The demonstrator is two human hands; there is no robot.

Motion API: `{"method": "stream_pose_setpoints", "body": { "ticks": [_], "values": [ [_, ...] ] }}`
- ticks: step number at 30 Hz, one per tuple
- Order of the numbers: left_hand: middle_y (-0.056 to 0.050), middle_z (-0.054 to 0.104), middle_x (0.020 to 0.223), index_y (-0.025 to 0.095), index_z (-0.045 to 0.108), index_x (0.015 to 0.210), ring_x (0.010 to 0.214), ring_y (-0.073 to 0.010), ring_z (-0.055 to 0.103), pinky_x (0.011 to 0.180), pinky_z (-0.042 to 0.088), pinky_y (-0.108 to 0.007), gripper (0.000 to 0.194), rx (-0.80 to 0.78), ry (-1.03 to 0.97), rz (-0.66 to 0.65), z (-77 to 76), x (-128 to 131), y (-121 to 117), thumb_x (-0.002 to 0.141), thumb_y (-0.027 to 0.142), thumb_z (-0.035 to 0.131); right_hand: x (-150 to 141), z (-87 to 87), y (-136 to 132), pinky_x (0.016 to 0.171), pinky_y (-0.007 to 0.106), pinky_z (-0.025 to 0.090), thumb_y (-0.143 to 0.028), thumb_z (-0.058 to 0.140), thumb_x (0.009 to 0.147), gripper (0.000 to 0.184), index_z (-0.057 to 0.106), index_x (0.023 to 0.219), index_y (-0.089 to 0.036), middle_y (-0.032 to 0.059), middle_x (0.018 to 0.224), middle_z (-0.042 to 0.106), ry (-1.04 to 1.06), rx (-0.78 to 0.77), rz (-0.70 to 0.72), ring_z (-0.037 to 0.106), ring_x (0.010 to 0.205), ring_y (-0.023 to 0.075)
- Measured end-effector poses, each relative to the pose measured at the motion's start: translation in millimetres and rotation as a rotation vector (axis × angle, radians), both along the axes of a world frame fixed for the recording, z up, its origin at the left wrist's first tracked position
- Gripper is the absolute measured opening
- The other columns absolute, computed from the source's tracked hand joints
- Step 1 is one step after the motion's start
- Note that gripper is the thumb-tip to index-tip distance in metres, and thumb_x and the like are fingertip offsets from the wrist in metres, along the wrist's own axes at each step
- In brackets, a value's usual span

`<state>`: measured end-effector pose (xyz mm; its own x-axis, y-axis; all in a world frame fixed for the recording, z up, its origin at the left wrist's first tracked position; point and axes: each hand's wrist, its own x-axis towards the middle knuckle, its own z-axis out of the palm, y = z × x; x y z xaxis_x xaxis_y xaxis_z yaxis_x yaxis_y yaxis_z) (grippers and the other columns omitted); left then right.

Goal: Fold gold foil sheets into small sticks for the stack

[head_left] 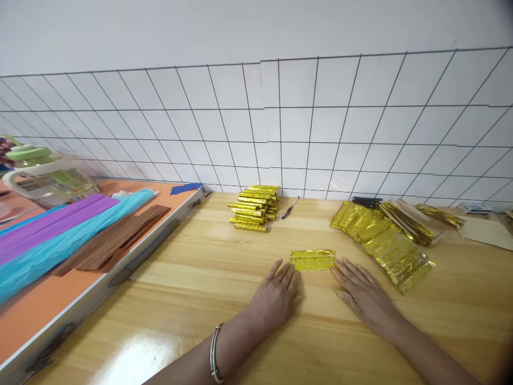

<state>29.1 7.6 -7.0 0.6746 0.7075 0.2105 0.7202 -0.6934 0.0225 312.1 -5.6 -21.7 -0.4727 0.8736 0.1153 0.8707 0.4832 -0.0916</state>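
A small folded piece of gold foil (312,260) lies flat on the wooden table (200,278) in front of me. My left hand (276,294) rests palm down just left of it, fingertips near its lower left corner; a metal bangle is on that wrist. Flat on the table at the foil's right end lies my right hand (360,291), fingers spread and touching or almost touching its edge. Neither hand holds anything. Behind, a pile of narrow folded gold strips (253,207) sits by the wall. A fanned stack of flat gold foil sheets (385,243) lies to the right.
A small dark tool (290,208) lies beside the strip pile. On the left, an orange board (48,305) carries purple, cyan and brown crepe paper rolls (68,235) and a clear plastic container (52,182). A tiled wall runs behind. Brown paper (487,231) lies far right.
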Motion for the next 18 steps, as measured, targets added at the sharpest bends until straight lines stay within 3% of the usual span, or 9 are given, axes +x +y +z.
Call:
{"method": "stream_pose_setpoints", "body": {
  "ticks": [4,8,11,14,16,18],
  "values": [
    [-0.011,0.048,0.132,0.016,0.043,0.129,0.127,-0.0238,0.037,0.112,0.007,-0.044,0.047,-0.05,-0.053,-0.005,5.5,-4,0,0.09,0.04,0.038,-1,3.6,3,0.105,0.05,0.026,-0.044,0.035,0.091,0.051,0.03,0.14,-0.029,0.0029,0.146,0.029,0.02,-0.019,-0.009,0.021,0.135,0.0235],
    [-0.005,0.054,0.126,0.022,0.048,0.124,0.124,-0.021,0.04,0.111,0.01,-0.045,0.037,-0.104,-0.165,-0.025,13.2,-10,5,0.089,0.035,0.042,2,13.6,16,0.1,0.048,0.034,-0.045,0.037,0.09,0.042,0.049,0.128,-0.031,0.0022,0.139,0.041,0.105,-0.065,-0.014,0.03,0.131,0.0246],
    [-0.001,0.063,0.11,0.026,0.058,0.107,0.112,-0.017,0.05,0.107,0.02,-0.042,0.023,-0.153,-0.251,0.01,17.9,-12,19,0.09,0.03,0.041,4,20.1,30,0.094,0.042,0.041,-0.041,0.04,0.089,0.034,0.063,0.11,-0.028,0.0041,0.125,0.057,0.221,-0.072,-0.004,0.046,0.119,0.0235],
    [-0.001,0.065,0.101,0.024,0.06,0.099,0.098,-0.0164,0.056,0.097,0.034,-0.037,0.019,-0.171,-0.332,0.137,19.3,-7,39,0.089,0.031,0.045,2,17.2,44,0.086,0.037,0.045,-0.036,0.044,0.087,0.028,0.065,0.101,-0.024,0.0039,0.108,0.065,0.311,-0.004,-0.09,0.057,0.101,0.021],
    [-0.003,0.062,0.11,0.024,0.056,0.109,0.102,-0.0193,0.054,0.093,0.037,-0.037,0.028,-0.162,-0.373,0.196,17.5,-2,51,0.084,0.036,0.054,-1,8.9,51,0.086,0.038,0.045,-0.036,0.047,0.085,0.029,0.061,0.106,-0.022,0.0057,0.108,0.063,0.305,0.091,-0.183,0.055,0.101,0.0226],
    [-0.005,0.055,0.121,0.025,0.049,0.12,0.111,-0.0229,0.048,0.094,0.037,-0.039,0.049,-0.167,-0.376,0.2,13.8,3,57,0.076,0.042,0.063,-3,-1.3,54,0.089,0.041,0.042,-0.035,0.049,0.083,0.037,0.056,0.116,-0.02,0.0081,0.114,0.06,0.259,0.167,-0.218,0.051,0.106,0.0253]
  ]
}}
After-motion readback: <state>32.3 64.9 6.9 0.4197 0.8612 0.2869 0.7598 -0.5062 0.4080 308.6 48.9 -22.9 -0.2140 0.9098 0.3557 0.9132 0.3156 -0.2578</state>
